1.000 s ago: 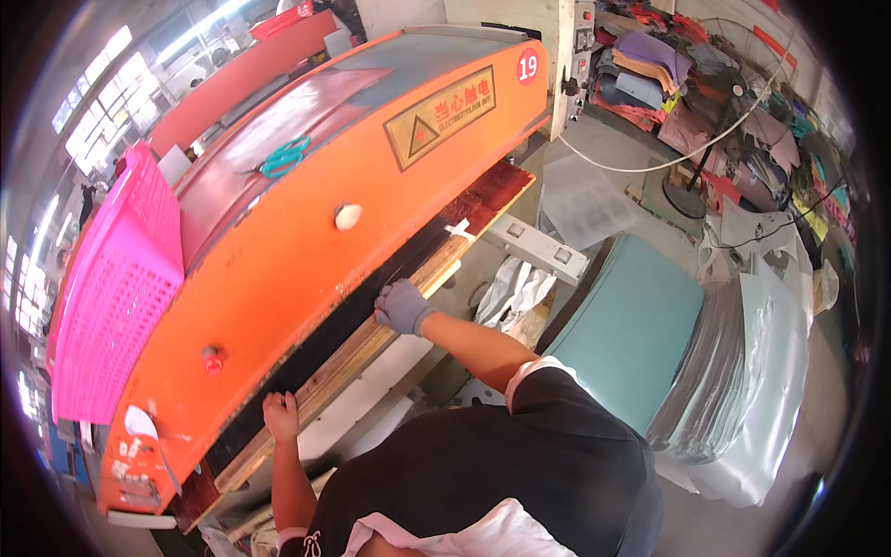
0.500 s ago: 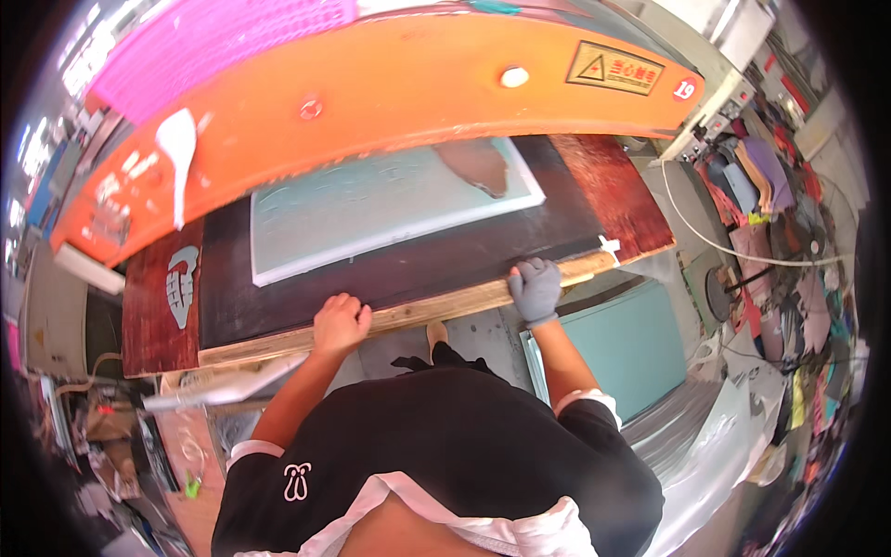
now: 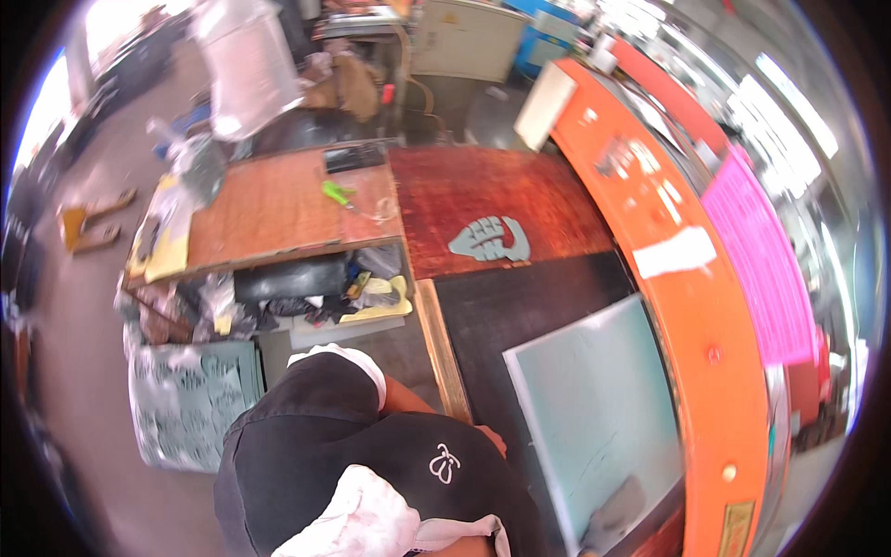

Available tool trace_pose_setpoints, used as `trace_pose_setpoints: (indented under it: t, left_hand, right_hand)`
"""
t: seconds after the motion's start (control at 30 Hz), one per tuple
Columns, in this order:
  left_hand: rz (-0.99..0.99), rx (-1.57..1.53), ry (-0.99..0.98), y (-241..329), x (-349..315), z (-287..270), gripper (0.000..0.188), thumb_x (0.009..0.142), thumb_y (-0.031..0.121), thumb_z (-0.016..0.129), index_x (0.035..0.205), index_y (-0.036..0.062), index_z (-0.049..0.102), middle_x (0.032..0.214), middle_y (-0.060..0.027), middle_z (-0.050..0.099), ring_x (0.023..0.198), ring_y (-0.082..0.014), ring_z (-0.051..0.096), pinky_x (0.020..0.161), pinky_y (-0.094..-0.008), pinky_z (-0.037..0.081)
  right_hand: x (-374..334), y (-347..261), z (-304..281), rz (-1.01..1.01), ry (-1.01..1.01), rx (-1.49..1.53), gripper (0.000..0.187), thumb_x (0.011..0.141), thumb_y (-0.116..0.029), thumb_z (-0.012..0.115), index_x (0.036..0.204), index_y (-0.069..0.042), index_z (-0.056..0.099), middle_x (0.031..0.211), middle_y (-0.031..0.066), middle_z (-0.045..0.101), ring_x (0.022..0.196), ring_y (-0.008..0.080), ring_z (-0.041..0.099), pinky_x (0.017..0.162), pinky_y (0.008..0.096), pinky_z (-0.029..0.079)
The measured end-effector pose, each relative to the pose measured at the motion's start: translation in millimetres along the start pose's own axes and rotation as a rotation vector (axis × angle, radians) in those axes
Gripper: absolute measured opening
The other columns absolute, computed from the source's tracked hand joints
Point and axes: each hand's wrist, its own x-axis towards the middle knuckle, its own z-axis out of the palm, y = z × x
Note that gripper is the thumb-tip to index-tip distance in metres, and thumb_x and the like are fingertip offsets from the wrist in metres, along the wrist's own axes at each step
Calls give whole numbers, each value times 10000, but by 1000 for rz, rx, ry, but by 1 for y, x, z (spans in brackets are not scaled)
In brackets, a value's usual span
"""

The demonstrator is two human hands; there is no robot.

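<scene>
The right hand [image 3: 616,512] is over the sheet [image 3: 603,399], the left hand [image 3: 494,439] half hidden, both hands' fingers unclear, the yellow label [image 3: 738,530] illegible.

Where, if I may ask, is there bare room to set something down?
The black board is bare between the red panel and pale slab, as is the wooden side table between the yellow sheet and green tool. Crowded spots: the slab under the right hand, and beneath the side table among plastic bags.
</scene>
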Motion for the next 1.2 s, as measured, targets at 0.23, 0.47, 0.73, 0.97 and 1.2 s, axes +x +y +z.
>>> trace_pose_setpoints:
  t: [0.23,0.47,0.73,0.97,1.2]
  left_hand:
    - [35,33,-36,-6,-82,34,245,830,246,517,825,44,654,895,-124,631,895,-326,614,705,-442,519]
    - [134,72,207,-7,-87,42,210,773,217,532,727,37,631,824,-129,613,836,-331,595,724,-447,501]
    - [306,83,462,-24,-82,61,203,755,225,535,697,52,623,783,-116,611,822,-324,591,719,-436,491]
    - [256,105,383,-22,-78,60,243,778,294,564,780,69,659,863,-121,642,888,-322,603,745,-442,487]
    - [302,203,400,-13,-81,52,191,718,259,571,615,114,640,696,-106,625,692,-303,620,601,-447,515]
  right_hand:
    - [-46,-1,16,52,-74,-41,988,613,-569,718,1340,12,385,1266,277,475,1081,387,542,917,430,457]
    - [-17,24,35,-106,-34,115,1088,556,-566,744,1400,-45,298,1312,162,493,1061,382,564,889,434,474]
    - [-64,28,-60,70,-200,1047,765,745,-308,559,1417,-47,302,1314,159,465,1127,279,487,941,368,394]
    - [-110,113,-72,-69,17,1186,673,806,-266,571,1408,-66,345,1328,126,460,1160,196,459,993,377,349]
    - [-132,182,-11,7,46,204,578,807,-305,514,1319,-45,449,1308,197,485,1217,338,455,1023,396,358]
